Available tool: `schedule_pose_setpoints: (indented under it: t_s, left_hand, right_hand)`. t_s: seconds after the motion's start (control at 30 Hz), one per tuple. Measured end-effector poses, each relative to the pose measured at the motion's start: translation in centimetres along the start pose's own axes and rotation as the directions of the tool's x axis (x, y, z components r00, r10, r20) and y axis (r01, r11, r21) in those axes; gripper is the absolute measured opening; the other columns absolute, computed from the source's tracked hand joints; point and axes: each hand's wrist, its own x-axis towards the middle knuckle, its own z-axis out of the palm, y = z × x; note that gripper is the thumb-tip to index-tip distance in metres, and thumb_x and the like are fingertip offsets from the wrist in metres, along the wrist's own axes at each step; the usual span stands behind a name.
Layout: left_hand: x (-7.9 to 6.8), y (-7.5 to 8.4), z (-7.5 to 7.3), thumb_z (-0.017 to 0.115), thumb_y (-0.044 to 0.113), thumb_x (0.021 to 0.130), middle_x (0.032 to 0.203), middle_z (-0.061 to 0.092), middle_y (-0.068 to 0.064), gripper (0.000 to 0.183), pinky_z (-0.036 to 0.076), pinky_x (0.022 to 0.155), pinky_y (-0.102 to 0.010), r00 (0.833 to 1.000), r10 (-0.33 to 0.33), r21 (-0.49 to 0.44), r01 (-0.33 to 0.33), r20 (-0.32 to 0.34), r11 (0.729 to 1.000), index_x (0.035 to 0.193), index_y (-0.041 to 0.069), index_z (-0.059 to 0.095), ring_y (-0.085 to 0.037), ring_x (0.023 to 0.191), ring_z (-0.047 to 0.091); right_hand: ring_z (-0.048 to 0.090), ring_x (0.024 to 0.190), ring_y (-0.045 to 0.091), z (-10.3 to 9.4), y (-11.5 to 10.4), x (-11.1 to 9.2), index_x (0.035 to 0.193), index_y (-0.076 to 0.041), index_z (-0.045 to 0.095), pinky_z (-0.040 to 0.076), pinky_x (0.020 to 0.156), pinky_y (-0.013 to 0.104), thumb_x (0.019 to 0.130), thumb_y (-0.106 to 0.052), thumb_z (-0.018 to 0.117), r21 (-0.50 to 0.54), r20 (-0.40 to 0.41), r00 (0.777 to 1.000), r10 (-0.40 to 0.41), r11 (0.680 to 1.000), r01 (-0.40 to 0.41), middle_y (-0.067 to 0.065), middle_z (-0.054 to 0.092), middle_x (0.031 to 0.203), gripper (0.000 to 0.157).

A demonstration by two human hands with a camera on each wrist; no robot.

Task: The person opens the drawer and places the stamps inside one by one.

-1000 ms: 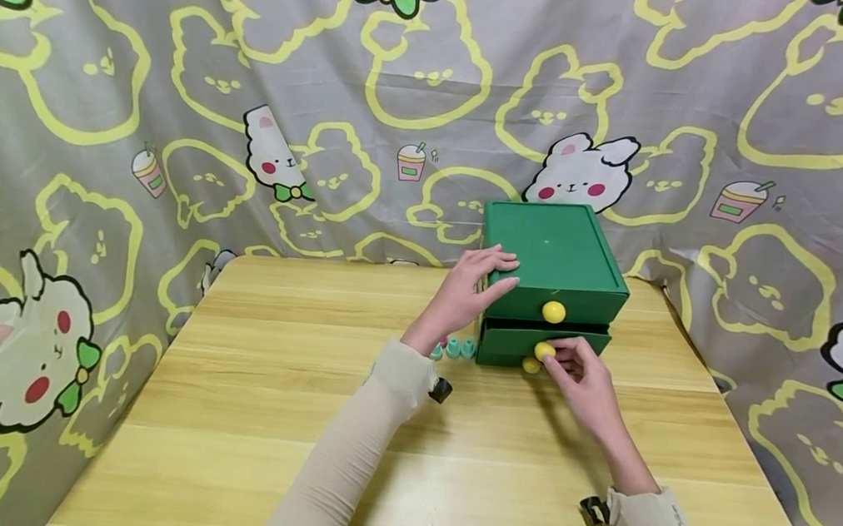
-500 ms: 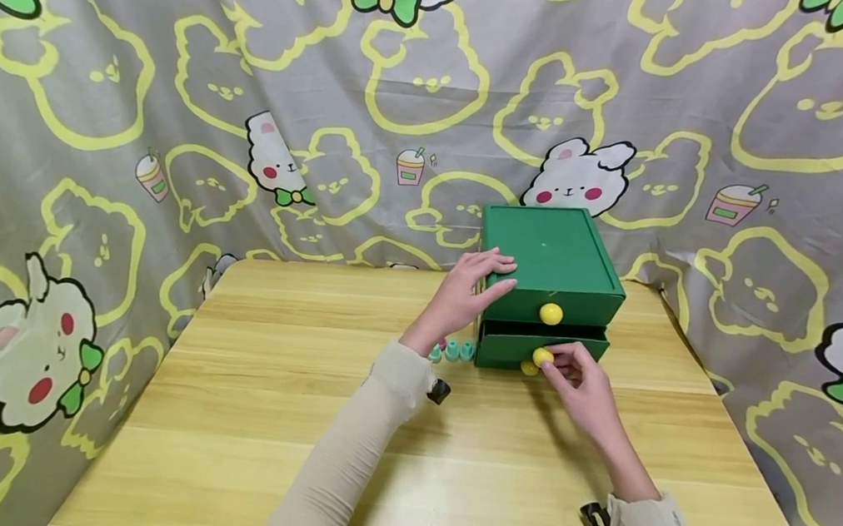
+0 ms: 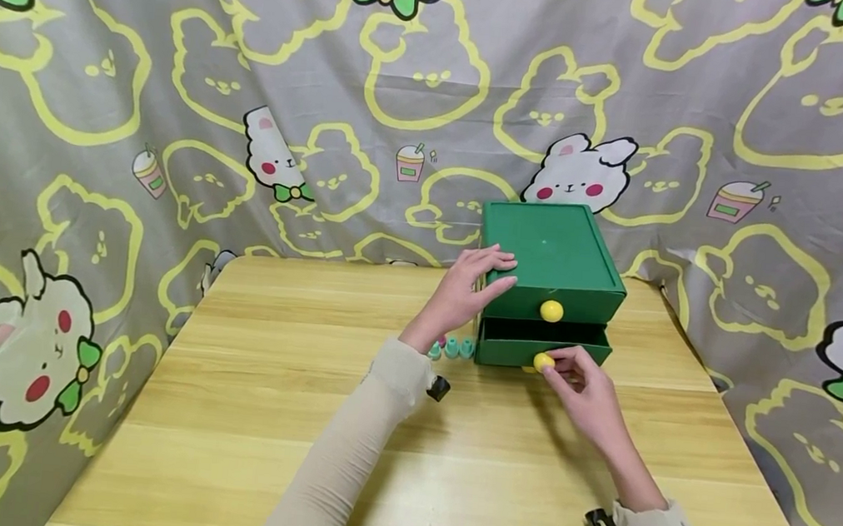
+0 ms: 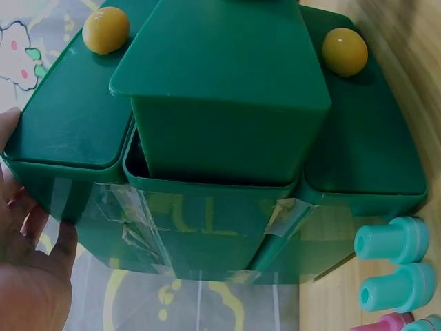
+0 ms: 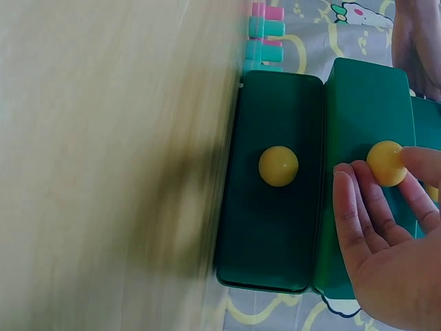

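Observation:
A green cabinet (image 3: 549, 245) with three stacked drawers stands at the back right of the table. Its middle drawer (image 4: 227, 62) juts well out past the other two. My right hand (image 3: 590, 395) pinches that drawer's round yellow knob (image 5: 386, 164) between thumb and fingers, the other fingers lying near the drawer front. My left hand (image 3: 462, 285) rests on the cabinet's upper left edge, fingers over the top and thumb toward the front. The top drawer's knob (image 3: 551, 311) and the bottom drawer's knob (image 5: 278, 166) are untouched. Inside the pulled-out drawer, the front view shows only a dark gap.
Several small teal stepped cylinders (image 4: 393, 241) and pink ones (image 4: 387, 322) stand on the table close to the cabinet's left side. A patterned curtain (image 3: 437, 89) hangs behind the wooden table (image 3: 292, 369). Black wrist mounts (image 3: 439, 388) stick out from both cuffs.
The middle drawer has slid farther out toward me with my right hand on its knob, and its dark opening is larger. My left hand has stayed on the cabinet edge.

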Motion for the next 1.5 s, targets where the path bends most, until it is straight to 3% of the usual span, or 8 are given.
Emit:
schedule_pose_setpoints:
  t_s: [0.53,0.77,0.93,1.07,1.27,1.37,1.5]
  left_hand:
    - [-0.1,0.0,-0.1,0.056,0.044,0.107,0.154,0.053,0.010,0.042,0.028,0.126,-0.048,1.000,0.007,-0.007,-0.007,0.012,1.000,0.142,0.022,0.063,-0.006,0.154,0.029]
    - [-0.8,-0.5,-0.2,0.051,0.037,0.110,0.167,0.036,0.012,0.041,0.023,0.129,-0.049,0.997,0.061,-0.031,-0.060,0.042,0.998,0.148,0.024,0.058,-0.005,0.158,0.019]
    - [-1.8,-1.0,-0.5,0.051,0.037,0.110,0.170,0.026,0.014,0.046,0.028,0.126,-0.053,0.998,0.067,-0.076,-0.065,0.020,0.995,0.155,0.032,0.047,-0.007,0.158,0.021]
    - [-3.2,-2.2,-1.3,0.051,0.036,0.110,0.168,0.034,0.009,0.049,0.035,0.123,-0.050,0.999,0.034,-0.108,-0.038,-0.035,0.993,0.158,0.031,0.044,-0.012,0.154,0.032]
    - [-5.8,-6.0,-2.6,0.055,0.032,0.109,0.151,0.053,-0.005,0.046,0.046,0.114,-0.046,0.993,-0.077,-0.087,0.069,-0.092,0.994,0.153,0.020,0.050,-0.025,0.136,0.053]
    - [-7.1,-7.7,-3.1,0.059,0.029,0.107,0.144,0.058,-0.007,0.043,0.048,0.112,-0.048,0.985,-0.149,-0.049,0.146,-0.081,0.988,0.148,0.018,0.056,-0.032,0.131,0.057]
    - [-8.5,-9.2,-3.6,0.064,0.024,0.104,0.143,0.060,-0.007,0.042,0.047,0.112,-0.046,0.973,-0.229,-0.003,0.229,-0.025,0.974,0.145,0.014,0.059,-0.031,0.129,0.059]
  right_hand:
    - [0.065,0.087,0.001,-0.4,-0.5,-1.5,0.116,-0.009,0.066,0.055,0.077,0.016,0.101,-0.020,0.070,-0.056,0.021,0.999,0.026,0.998,-0.025,0.007,0.075,0.100,0.019]
    - [0.066,0.088,0.001,-0.7,-0.9,-2.4,0.117,-0.010,0.067,0.055,0.078,0.016,0.100,-0.020,0.071,-0.054,0.037,0.999,0.038,0.998,-0.036,0.006,0.076,0.101,0.020]
    - [0.066,0.089,0.001,-0.9,-1.4,-3.0,0.118,-0.010,0.067,0.056,0.078,0.015,0.099,-0.020,0.072,-0.033,0.038,0.997,0.062,0.998,-0.060,0.007,0.074,0.102,0.022]
    - [0.066,0.089,0.001,-1.0,-1.8,-3.5,0.118,-0.009,0.067,0.056,0.077,0.015,0.099,-0.019,0.073,-0.022,0.041,0.997,0.071,0.997,-0.070,0.007,0.073,0.102,0.022]
    - [0.067,0.087,0.001,-1.2,-2.0,-4.1,0.117,-0.008,0.067,0.056,0.077,0.013,0.098,-0.017,0.073,-0.011,0.038,0.996,0.075,0.997,-0.075,0.009,0.074,0.101,0.022]
    - [0.067,0.086,0.001,-1.2,-2.1,-4.3,0.117,-0.008,0.068,0.056,0.077,0.013,0.098,-0.016,0.073,-0.008,0.034,0.996,0.078,0.997,-0.077,0.009,0.074,0.101,0.021]
    - [0.067,0.087,0.001,-1.2,-2.2,-4.4,0.116,-0.007,0.068,0.057,0.076,0.014,0.098,-0.015,0.073,-0.004,0.036,0.997,0.070,0.998,-0.070,0.008,0.075,0.101,0.021]
